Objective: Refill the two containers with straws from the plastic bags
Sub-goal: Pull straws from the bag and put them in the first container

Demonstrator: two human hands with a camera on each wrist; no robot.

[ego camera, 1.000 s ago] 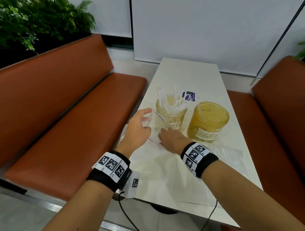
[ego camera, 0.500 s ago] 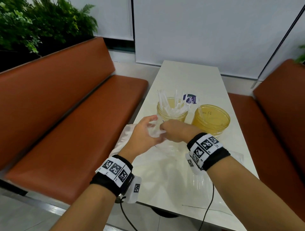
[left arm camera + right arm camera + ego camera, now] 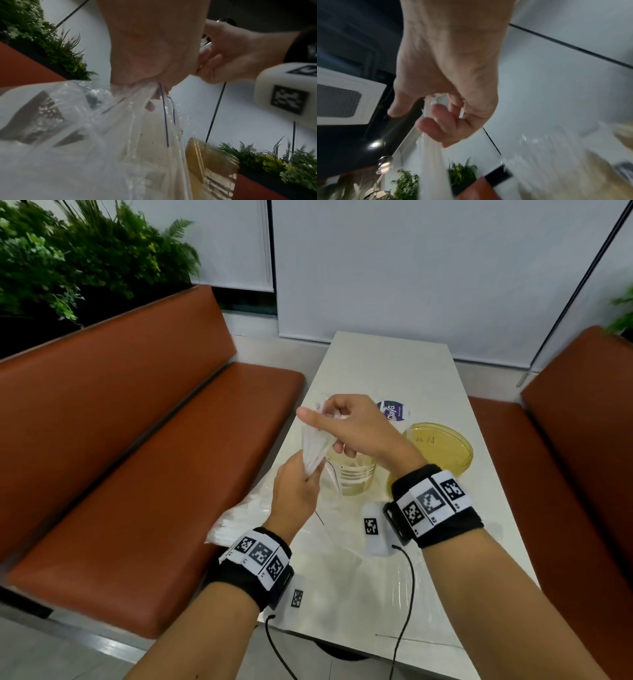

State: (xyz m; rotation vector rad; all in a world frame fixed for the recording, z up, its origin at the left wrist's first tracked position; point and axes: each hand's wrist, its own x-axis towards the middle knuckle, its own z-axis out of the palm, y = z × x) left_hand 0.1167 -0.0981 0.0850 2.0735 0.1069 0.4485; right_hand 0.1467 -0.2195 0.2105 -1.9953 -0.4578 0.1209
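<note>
My right hand [image 3: 329,422] grips the top of a bundle of white wrapped straws [image 3: 313,446], lifted above the table. Its curled fingers [image 3: 436,125] close round the straws [image 3: 433,155]. My left hand [image 3: 308,474] is below it and pinches the mouth of a clear plastic bag [image 3: 120,135], where the straws' lower ends sit. The rest of the bag [image 3: 239,518], with more straws inside, lies over the table's left edge. Two amber containers stand behind: the left container [image 3: 356,477] is partly hidden by my hands, the right container [image 3: 442,446] looks empty.
The narrow white table [image 3: 394,364] runs between two orange-brown benches [image 3: 137,457] [image 3: 582,440]. A second clear bag [image 3: 359,583] lies flat near the front edge. A round purple-and-white lid [image 3: 392,410] sits behind the containers. Plants [image 3: 85,258] stand at the back left.
Both hands rose from the table. My right hand pulled a bundle of straws up out of the bag while my left took hold of the bag's mouth.
</note>
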